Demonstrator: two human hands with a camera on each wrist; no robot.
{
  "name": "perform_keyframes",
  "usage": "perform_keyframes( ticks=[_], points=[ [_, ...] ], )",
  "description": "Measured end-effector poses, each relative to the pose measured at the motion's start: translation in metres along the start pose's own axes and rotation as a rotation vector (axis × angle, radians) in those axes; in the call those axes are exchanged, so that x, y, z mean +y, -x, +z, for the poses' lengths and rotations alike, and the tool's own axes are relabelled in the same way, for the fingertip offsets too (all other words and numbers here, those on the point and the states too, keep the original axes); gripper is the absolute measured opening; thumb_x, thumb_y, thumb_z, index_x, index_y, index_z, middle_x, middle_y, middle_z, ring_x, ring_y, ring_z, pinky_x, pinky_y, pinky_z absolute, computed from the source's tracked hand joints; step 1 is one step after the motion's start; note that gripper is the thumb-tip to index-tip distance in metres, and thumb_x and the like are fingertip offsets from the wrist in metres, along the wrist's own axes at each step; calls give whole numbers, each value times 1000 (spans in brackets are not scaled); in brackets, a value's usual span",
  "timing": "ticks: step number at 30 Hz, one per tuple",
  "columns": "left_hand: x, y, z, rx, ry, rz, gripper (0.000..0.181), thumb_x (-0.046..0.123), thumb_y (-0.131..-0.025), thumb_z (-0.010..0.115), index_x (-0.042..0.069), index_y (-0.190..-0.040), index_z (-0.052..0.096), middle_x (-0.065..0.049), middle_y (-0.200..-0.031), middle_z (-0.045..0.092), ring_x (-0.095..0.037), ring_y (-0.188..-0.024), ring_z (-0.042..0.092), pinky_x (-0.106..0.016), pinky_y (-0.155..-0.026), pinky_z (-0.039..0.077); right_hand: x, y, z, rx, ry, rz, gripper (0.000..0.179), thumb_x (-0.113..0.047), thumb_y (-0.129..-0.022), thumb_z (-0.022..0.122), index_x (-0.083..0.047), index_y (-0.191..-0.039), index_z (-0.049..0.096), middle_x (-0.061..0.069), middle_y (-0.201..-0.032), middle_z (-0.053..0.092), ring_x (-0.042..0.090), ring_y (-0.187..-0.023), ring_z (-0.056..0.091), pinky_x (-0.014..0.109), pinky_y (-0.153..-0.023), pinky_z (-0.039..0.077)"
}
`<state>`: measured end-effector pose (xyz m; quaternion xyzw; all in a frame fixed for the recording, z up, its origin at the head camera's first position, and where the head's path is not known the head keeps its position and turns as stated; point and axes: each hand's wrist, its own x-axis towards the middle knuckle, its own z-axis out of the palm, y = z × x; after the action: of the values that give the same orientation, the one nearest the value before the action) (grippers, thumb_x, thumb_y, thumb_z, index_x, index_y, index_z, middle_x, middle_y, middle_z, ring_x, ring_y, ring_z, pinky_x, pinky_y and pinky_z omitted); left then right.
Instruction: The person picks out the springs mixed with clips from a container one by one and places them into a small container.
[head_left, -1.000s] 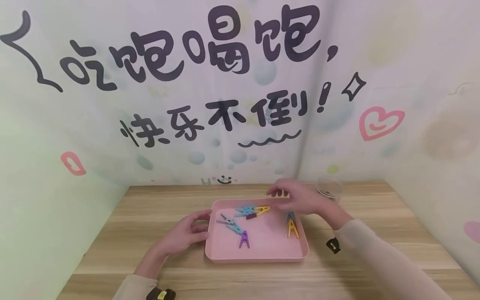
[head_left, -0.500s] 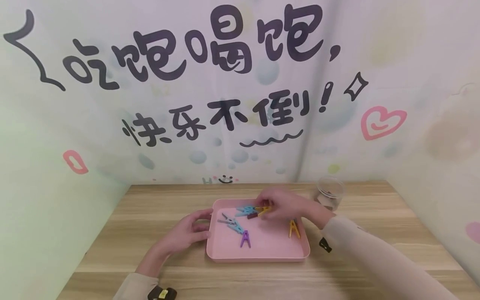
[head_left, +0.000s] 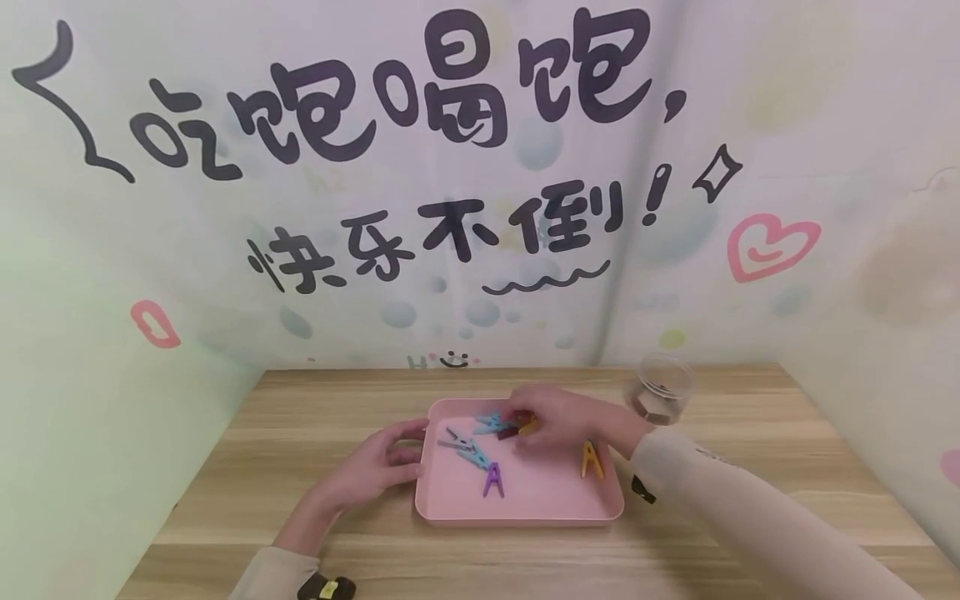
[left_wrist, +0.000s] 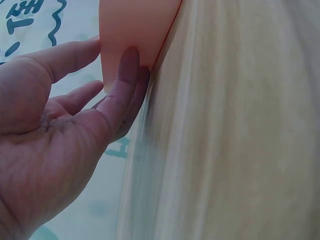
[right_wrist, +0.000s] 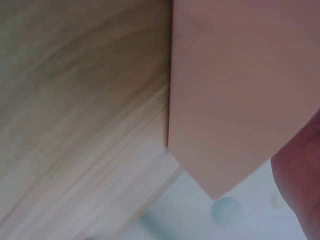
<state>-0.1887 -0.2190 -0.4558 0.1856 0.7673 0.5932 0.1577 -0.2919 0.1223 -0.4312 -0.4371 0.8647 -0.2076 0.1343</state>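
Note:
A shallow pink tray (head_left: pixel 525 504) sits on the table with several clothespins inside. My left hand (head_left: pixel 382 462) rests its fingers against the tray's left wall; in the left wrist view its slightly bent fingers (left_wrist: pixel 127 75) touch the outer side. My right hand (head_left: pixel 551 417) reaches down into the tray's back, its fingers bent over a yellow clothespin (head_left: pixel 528 426), partly hidden. I cannot tell whether they pinch it. Just left of these fingers lie a blue clothespin (head_left: pixel 491 423) and a dark red one (head_left: pixel 507 433). The right wrist view mostly shows the tray's outer wall (right_wrist: pixel 235 90).
Purple (head_left: pixel 493 481), light blue (head_left: pixel 472 454) and grey (head_left: pixel 457 440) clothespins lie in the tray's left half, and another yellow clothespin (head_left: pixel 592 460) at its right. A clear round jar (head_left: pixel 660 392) stands behind on the right. A printed cloth (head_left: pixel 337 325) hangs along the table's back.
My right hand has come from above the tray's back edge down and left to the yellow clothespin, uncovering the jar. My left hand has stayed at the tray's left side.

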Motion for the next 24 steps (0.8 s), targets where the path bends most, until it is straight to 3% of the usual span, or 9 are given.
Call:
perform_keyframes(
  ticks=[15, 24],
  points=[
    [-1, 1, 1, 0, 16, 16, 69, -4, -101, 66, -14, -159, 29, -37, -154, 41, -53, -134, 54, -35, -104, 57, -2, -5, 5, -48, 52, -15, 31, -18, -97, 77, -23, -127, 74, -14, -119, 67, 7, -107, 59, 31, -101, 54],
    [-1, 0, 1, -1, 20, 19, 70, -5, -101, 66, -14, -159, 29, -36, -152, 42, -53, -134, 55, -35, -103, 58, -4, -4, 5, -62, 31, -11, 30, -15, -97, 78, -18, -126, 75, -11, -116, 67, 13, -104, 62, 28, -94, 56]
  ],
)
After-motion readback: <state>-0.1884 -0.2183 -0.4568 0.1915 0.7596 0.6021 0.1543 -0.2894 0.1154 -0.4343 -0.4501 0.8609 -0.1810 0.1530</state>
